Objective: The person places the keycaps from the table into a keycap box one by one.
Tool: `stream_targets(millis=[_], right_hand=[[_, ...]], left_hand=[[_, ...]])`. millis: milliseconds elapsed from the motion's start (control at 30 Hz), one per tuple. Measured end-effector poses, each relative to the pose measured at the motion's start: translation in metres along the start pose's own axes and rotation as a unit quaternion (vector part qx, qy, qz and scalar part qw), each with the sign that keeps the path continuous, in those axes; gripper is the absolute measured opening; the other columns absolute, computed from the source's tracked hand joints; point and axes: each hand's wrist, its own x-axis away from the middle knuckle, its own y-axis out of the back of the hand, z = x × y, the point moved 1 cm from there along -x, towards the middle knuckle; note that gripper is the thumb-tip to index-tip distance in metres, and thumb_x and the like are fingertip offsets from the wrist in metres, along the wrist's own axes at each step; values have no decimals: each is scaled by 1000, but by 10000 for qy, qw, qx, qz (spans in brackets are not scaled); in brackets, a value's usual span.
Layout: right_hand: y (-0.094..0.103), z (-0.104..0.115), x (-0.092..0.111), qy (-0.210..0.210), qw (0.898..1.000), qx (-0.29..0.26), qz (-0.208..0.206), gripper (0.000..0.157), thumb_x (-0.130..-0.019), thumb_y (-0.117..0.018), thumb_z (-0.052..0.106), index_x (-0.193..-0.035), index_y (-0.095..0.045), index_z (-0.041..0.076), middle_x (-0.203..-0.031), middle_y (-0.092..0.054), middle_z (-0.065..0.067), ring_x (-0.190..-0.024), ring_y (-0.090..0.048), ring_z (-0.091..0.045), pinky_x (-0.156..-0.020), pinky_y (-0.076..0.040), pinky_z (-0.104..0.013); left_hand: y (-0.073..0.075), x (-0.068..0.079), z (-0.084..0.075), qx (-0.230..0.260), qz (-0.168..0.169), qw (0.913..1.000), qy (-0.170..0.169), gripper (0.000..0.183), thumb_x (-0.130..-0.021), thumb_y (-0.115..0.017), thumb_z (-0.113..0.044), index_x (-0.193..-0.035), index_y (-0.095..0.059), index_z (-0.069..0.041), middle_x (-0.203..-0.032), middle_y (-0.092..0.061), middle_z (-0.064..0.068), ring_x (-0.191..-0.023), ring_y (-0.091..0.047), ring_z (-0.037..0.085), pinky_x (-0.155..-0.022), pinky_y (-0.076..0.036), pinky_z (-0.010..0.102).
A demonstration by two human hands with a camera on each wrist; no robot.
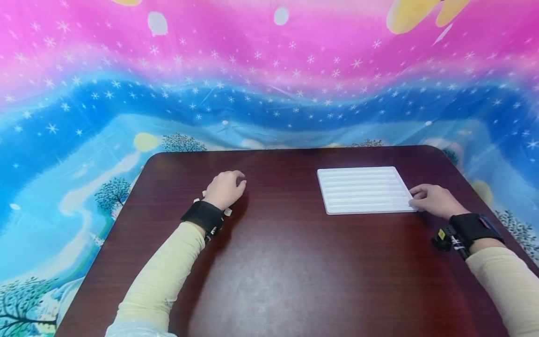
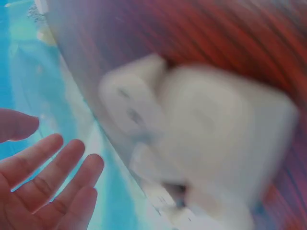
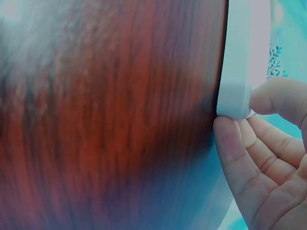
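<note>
A white grooved tray (image 1: 362, 189) lies flat on the right side of the table, its ridges running lengthwise. My right hand (image 1: 438, 200) pinches the tray's near right corner. In the right wrist view, the thumb (image 3: 278, 98) bears on the tray's edge (image 3: 235, 62), with the fingers at its end. My left hand (image 1: 226, 189) hovers over the left part of the table, its fingers loosely bent and holding nothing. Several small cream blocks (image 2: 206, 115) lie beside and below that wrist, mostly hidden by it in the head view. Some carry dark marks, blurred in the left wrist view.
The dark red-brown wooden table (image 1: 278, 262) has rounded far corners. A pink and blue patterned cloth (image 1: 269, 75) hangs behind it and shows along both sides. Each wrist wears a black strap (image 1: 203, 216) with a small camera.
</note>
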Motion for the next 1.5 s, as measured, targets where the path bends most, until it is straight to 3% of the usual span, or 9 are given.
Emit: stream_targets(millis=[300, 400, 500, 667, 967, 1067, 1233, 1333, 1500], right_hand=[[-7, 3, -3, 78, 9999, -89, 63, 51, -95, -67, 14, -129, -51, -20, -99, -66, -26, -79, -70, -28, -76, -56, -51], [-9, 3, -3, 67, 9999, -68, 96, 53, -95, -67, 14, -131, -50, -20, -98, -67, -24, -78, -69, -26, -75, -56, -49], [-10, 5, -4, 68, 9998, -23, 162, 57, -94, -69, 13, -135, -47, -21, -95, -66, -20, -77, -68, -25, -73, -56, -45], [-12, 12, -5, 66, 9995, 1, 296, 62, -94, -68, 12, -140, -43, -22, -93, -65, -16, -77, -67, -23, -72, -55, -42], [-12, 24, -7, 177, 9989, -204, 385, 61, -94, -68, 12, -139, -44, -21, -96, -64, -17, -80, -67, -25, -76, -58, -44], [-13, 27, -9, 260, 9988, -178, 381, 61, -94, -68, 12, -138, -45, -21, -97, -64, -17, -79, -67, -24, -73, -56, -41], [-15, 31, -13, 327, 9989, -66, 333, 60, -93, -70, 13, -137, -47, -20, -96, -65, -17, -77, -67, -23, -72, -53, -39], [-18, 36, -17, 335, 9987, -95, 359, 61, -92, -71, 14, -137, -47, -20, -96, -66, -17, -77, -67, -22, -72, -53, -39], [-26, 46, -20, 379, 9982, -248, 400, 61, -93, -72, 15, -138, -48, -18, -98, -66, -18, -77, -67, -22, -71, -55, -37]], left_hand=[[-13, -14, -25, 943, 523, 9941, 87, 25, -99, -66, -20, -116, -75, -4, -107, -74, 11, -98, -69, 26, -88, -53, 42], [-21, -17, -38, 1534, 993, 9827, 306, 25, -99, -68, -20, -116, -75, -3, -104, -75, 11, -91, -71, 24, -84, -55, 37], [-29, -20, -52, 2210, 1393, 9629, 674, 25, -99, -69, -17, -118, -73, -1, -102, -75, 13, -85, -73, 25, -78, -57, 32], [-44, -28, -75, 2945, 1563, 9375, 996, 27, -97, -70, -9, -121, -71, 4, -108, -74, 18, -91, -73, 30, -78, -59, 31], [-70, -41, -111, 3332, 1476, 9202, 1429, 36, -95, -72, -4, -129, -65, 4, -120, -69, 19, -99, -73, 31, -79, -59, 31], [-78, -46, -115, 3301, 1388, 9207, 1551, 42, -93, -73, -2, -133, -63, 4, -127, -66, 20, -97, -74, 30, -76, -59, 29], [-87, -50, -117, 2833, 1313, 9384, 1482, 50, -92, -75, -7, -139, -60, 1, -130, -66, 17, -86, -75, 23, -72, -58, 27], [-86, -45, -117, 2585, 1236, 9481, 1381, 52, -93, -74, -9, -142, -59, 0, -127, -68, 16, -84, -75, 21, -74, -57, 27], [-82, -35, -114, 2515, 1058, 9533, 1295, 53, -93, -73, -8, -143, -56, 2, -120, -71, 17, -87, -74, 23, -78, -56, 31]])
